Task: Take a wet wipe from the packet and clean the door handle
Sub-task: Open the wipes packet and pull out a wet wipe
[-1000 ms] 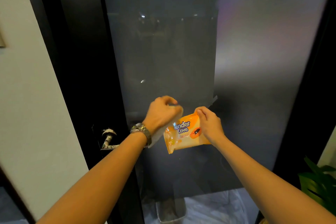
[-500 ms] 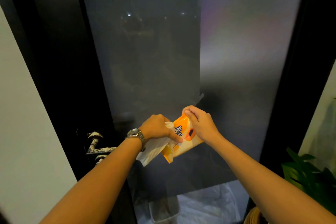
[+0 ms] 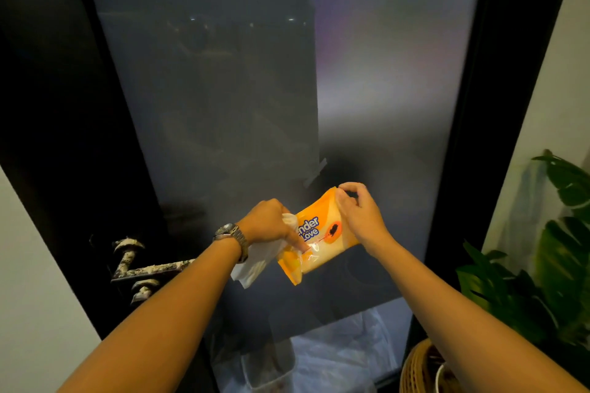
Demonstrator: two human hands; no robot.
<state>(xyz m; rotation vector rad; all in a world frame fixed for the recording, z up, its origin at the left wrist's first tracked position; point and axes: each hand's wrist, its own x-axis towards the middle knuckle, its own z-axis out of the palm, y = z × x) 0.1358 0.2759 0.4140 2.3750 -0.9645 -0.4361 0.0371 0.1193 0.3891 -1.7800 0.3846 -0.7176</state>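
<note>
An orange wet wipe packet [image 3: 322, 234] is held in front of the dark glass door. My right hand [image 3: 359, 212] pinches its upper right corner. My left hand [image 3: 271, 222], with a metal watch on the wrist, clutches a white wet wipe [image 3: 255, 263] that hangs down below the palm; its index finger presses on the clear flap at the packet's lower left. The door handle [image 3: 143, 268], a dark lever speckled with white stains, sticks out from the black door frame at lower left, just left of my left forearm.
The frosted glass door [image 3: 287, 105] fills the middle of the view, with a black frame [image 3: 479, 137] to its right. A white wall [image 3: 38, 297] stands at the left. A leafy green plant [image 3: 542, 265] in a woven basket [image 3: 415, 370] sits at lower right.
The wipe has come out of the packet into my left hand. My left hand dropped back onto the packet's flap, and my right hand shifted up to the packet's top corner.
</note>
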